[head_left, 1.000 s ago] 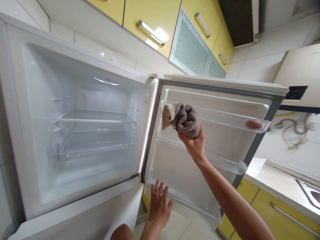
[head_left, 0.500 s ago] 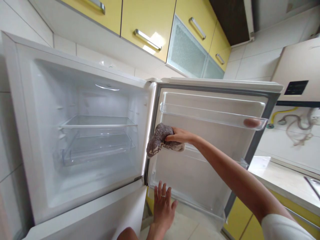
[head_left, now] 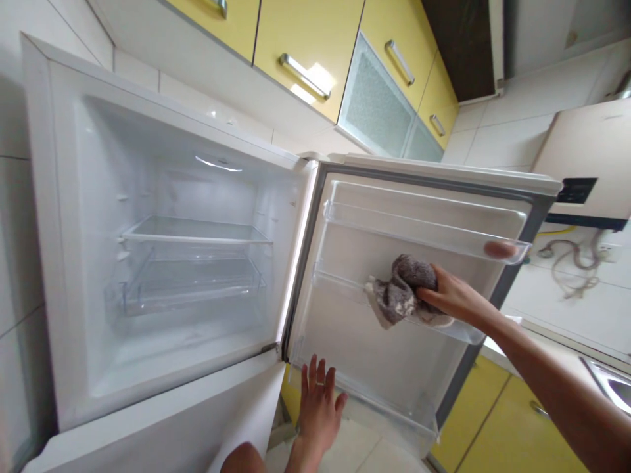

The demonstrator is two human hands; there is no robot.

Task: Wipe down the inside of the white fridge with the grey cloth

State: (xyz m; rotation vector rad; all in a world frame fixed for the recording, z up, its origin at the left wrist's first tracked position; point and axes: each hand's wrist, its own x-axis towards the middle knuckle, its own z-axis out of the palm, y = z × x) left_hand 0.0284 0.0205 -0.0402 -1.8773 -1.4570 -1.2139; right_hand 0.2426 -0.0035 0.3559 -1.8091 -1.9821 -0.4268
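My right hand (head_left: pixel 451 297) grips a bunched grey and beige cloth (head_left: pixel 400 291) and presses it against the middle clear shelf (head_left: pixel 340 284) of the open fridge door (head_left: pixel 419 217). My left hand (head_left: pixel 318 404), a ring on one finger, lies flat with fingers spread against the bottom edge of the door near its lowest shelf (head_left: pixel 389 407). The fridge compartment (head_left: pixel 162 263) to the left stands open, with bare glass shelves inside.
Yellow wall cabinets (head_left: pixel 305 46) with metal handles hang above the fridge. A countertop (head_left: pixel 557 355) with a sink corner (head_left: pixel 611 384) lies to the right, above yellow base cabinets (head_left: pixel 493 427). The lower fridge door (head_left: pixel 162 433) is shut.
My right hand carried the cloth from the door's hinge side rightward along the middle shelf. A second ago it was higher, by the top shelf. My left hand stayed in place.
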